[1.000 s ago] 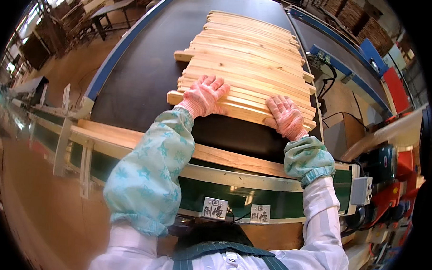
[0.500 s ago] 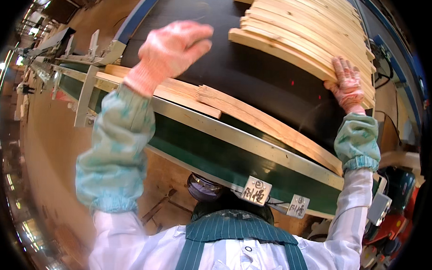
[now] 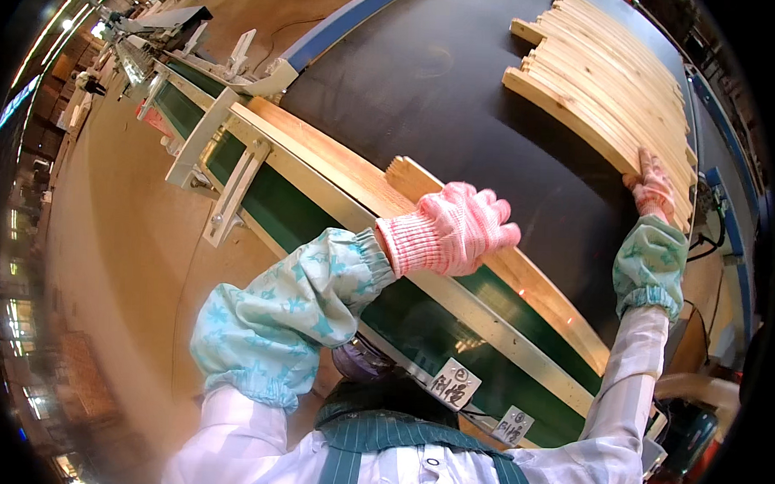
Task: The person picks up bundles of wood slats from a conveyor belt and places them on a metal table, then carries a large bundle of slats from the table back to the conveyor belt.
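My left hand [image 3: 460, 230], in a pink knit glove, is closed over a long wooden board [image 3: 544, 286] above a narrow green conveyor belt [image 3: 419, 328]. Its fingers curl down on the board's far side; the thumb is hidden. A second board [image 3: 322, 150] lies to the left, its end beside the held one. At the right, my right hand [image 3: 654, 185], also gloved, rests with fingers extended on the near edge of a row of pale wooden strips [image 3: 610, 88]. These strips lie side by side on a wide black surface [image 3: 385, 80].
A metal rail [image 3: 496, 323] runs along the green belt, with a slotted bracket [image 3: 236, 190] at the left. Two small labelled plates [image 3: 453, 384] are fixed at the belt's near side. Blue frame edges [image 3: 348, 26] border the black surface. Brown floor [image 3: 131, 259] extends to the left.
My left hand has come down and to the right from above the black surface onto the board. My right hand stays at the strips. The whole view has turned somewhat.
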The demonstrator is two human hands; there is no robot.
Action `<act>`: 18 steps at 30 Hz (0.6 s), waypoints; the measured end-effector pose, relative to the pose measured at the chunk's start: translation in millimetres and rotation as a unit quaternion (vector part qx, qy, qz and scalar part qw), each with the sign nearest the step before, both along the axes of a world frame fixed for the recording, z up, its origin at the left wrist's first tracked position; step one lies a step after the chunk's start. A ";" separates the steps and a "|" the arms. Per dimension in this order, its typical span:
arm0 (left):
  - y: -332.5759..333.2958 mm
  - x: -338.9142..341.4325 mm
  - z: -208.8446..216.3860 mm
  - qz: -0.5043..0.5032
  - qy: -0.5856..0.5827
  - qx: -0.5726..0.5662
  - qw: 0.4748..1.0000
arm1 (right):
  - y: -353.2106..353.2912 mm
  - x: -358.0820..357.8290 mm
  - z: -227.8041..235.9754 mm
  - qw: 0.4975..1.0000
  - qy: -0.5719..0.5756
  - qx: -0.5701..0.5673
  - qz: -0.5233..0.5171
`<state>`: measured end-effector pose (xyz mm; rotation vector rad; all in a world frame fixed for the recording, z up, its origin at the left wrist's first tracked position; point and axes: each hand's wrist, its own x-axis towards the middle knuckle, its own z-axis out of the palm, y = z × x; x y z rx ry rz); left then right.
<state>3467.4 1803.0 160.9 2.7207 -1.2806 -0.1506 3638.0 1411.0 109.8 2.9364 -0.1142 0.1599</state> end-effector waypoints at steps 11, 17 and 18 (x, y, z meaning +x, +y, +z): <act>-75.5 73.0 20.3 0.013 0.076 0.089 0.993 | -10.6 -14.0 9.8 0.993 -0.012 -0.020 0.119; -103.2 137.0 -6.8 0.036 -0.067 0.050 0.996 | -13.9 -14.4 21.9 0.987 0.036 0.040 0.150; -103.4 149.4 -10.6 0.056 -0.080 0.042 0.994 | -14.3 -14.8 27.1 0.986 0.051 0.060 0.149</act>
